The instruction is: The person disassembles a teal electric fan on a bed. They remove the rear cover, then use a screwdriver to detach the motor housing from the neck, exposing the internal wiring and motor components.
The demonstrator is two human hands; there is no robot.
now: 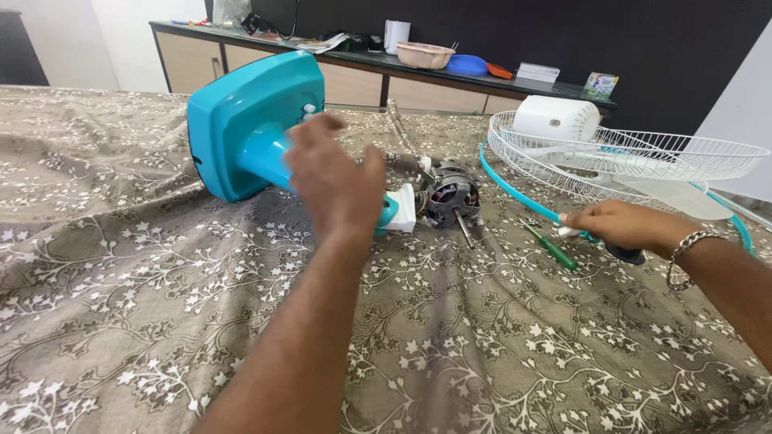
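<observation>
The left hand hangs open, fingers spread, over the teal fan stand lying on its side on the flowered bedcover, touching or just short of its neck; I cannot tell which; the right hand is closed around something small and pale beside a black knob. Judging by this, the fan is in pieces, and the step in hand looks like steadying the stand; the next move would call for a firm grip on the neck. Counted: one bare motor just right of the left hand; one green screwdriver between the hands; two white wire guards beyond the right hand; one white motor cover behind them.
</observation>
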